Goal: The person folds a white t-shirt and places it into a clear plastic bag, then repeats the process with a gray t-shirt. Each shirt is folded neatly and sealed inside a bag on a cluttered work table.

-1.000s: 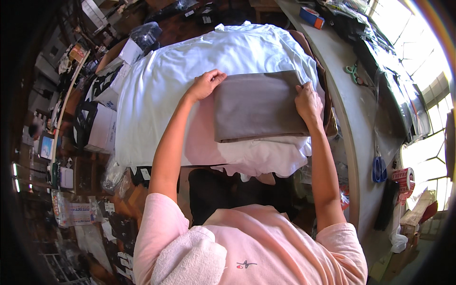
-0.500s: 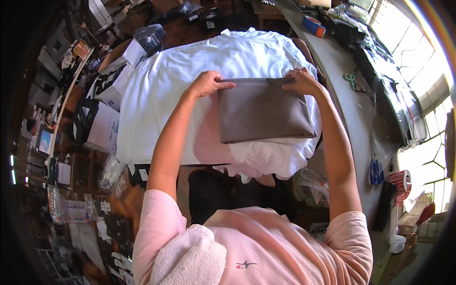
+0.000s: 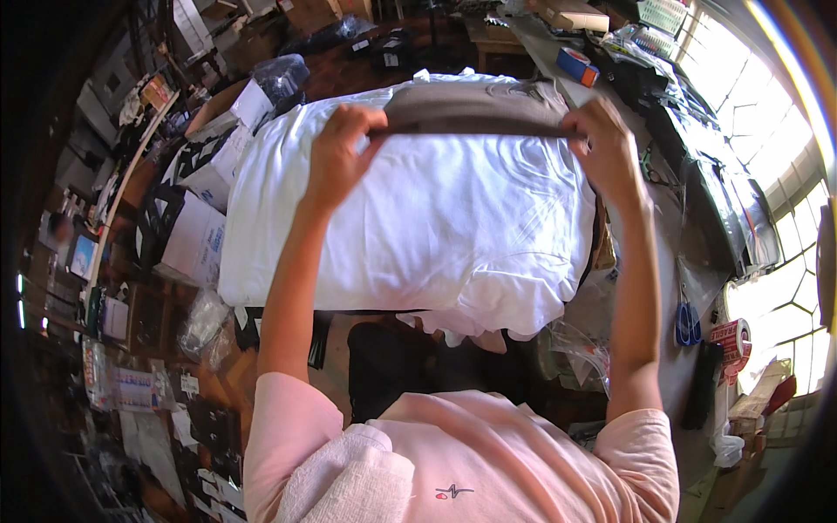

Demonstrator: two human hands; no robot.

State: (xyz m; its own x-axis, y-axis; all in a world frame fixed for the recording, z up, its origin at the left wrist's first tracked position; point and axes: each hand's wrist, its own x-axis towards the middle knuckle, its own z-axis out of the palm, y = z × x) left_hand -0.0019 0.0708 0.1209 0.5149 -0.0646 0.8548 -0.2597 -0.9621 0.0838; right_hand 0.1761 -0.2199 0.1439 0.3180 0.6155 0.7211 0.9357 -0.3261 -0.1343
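Note:
A folded grey-brown garment (image 3: 475, 109) is stretched between my two hands at the far side of a white cloth pile. My left hand (image 3: 346, 155) pinches its near left corner, the thumb below the fingers. At the near right corner, my right hand (image 3: 609, 146) grips the same edge, slightly blurred. The held edge runs nearly straight across, and the rest of the garment extends away behind it. Beneath lies the white fabric (image 3: 410, 235), spread over a raised surface with wrinkles on its right part and bunched folds hanging at the front edge.
White boxes (image 3: 193, 228) and black bags stand on the left. Along the right runs a grey table (image 3: 667, 261) with blue-handled scissors (image 3: 688, 322), a red-and-white tape roll (image 3: 732, 342) and clear plastic. A blue-and-orange box (image 3: 576, 67) sits at its far end. Windows border the right side.
The grey-brown garment has gone from lying on the near right of the white fabric to being held up at the far side. Both hands moved away from me and slightly apart.

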